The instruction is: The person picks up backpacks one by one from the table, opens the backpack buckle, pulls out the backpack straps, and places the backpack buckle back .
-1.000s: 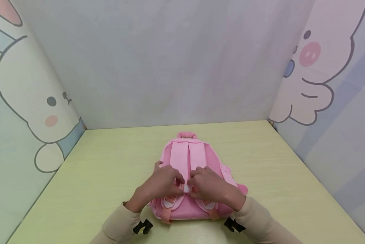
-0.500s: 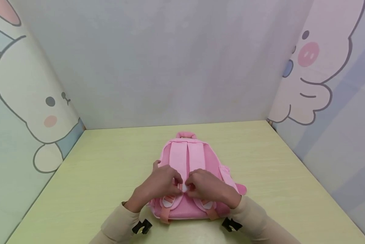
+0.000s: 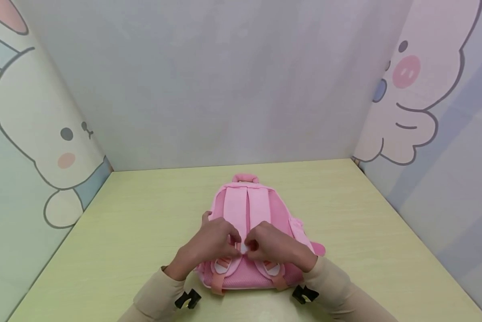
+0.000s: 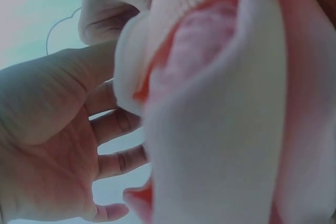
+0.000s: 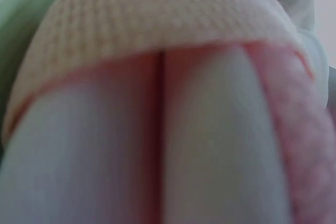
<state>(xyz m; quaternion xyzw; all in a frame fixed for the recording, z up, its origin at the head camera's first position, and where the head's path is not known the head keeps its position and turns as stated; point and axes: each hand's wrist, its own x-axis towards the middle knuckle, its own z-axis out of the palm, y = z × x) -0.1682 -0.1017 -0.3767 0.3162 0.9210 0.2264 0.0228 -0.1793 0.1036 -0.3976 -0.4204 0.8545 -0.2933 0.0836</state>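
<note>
A pink backpack [image 3: 237, 203] lies on the table in the head view, shoulder straps facing up. Both hands meet at a small white buckle [image 3: 243, 248] between the two straps. My left hand [image 3: 213, 240] pinches its left side with thumb and index finger. In the left wrist view the thumb touches the white buckle [image 4: 130, 61], while the other fingers spread behind. From the right, my right hand [image 3: 274, 242] pinches the buckle with curled fingers, which partly hide it. In the right wrist view, peach webbing [image 5: 173, 11] fills much of the picture, blurred.
The pale yellow-green table [image 3: 152, 201] surrounds the backpack. A grey curtain [image 3: 233, 89] stands behind it, with cartoon-printed side walls [image 3: 27, 112] left and right. White strap adjusters [image 3: 221, 266] and orange webbing ends [image 3: 217, 282] lie near the backpack's lower edge.
My right hand has shifted slightly left, closer to the left hand, and its fingers have curled in more over the buckle. My left hand keeps nearly the same place on the backpack.
</note>
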